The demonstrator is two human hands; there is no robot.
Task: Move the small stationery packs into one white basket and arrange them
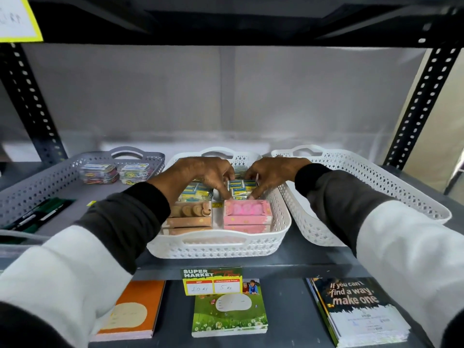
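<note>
I see the small stationery packs (pixel 241 188), blue-and-yellow and wrapped in clear film, sitting in the back half of the middle white basket (pixel 218 246), directly under both hands. My left hand (pixel 203 175) arches over the left-hand stack with its fingers curled down, the fingertips pressing at the gap between the two stacks. My right hand (pixel 272 174) pinches the right-hand stack, thumb at the front lower corner and fingers over the top; both hands are partly closed on the packs. In front of the packs lie a tan box (pixel 188 217) and a pink box (pixel 247 214), side by side against the near wall. The basket is perforated plastic with rounded corners and cut-out handles. A second white basket (pixel 364 194) of the same make stands just to the right, and a grey basket (pixel 32 187) on the left holds clear tubs of coloured clips (pixel 99 173).
</note>
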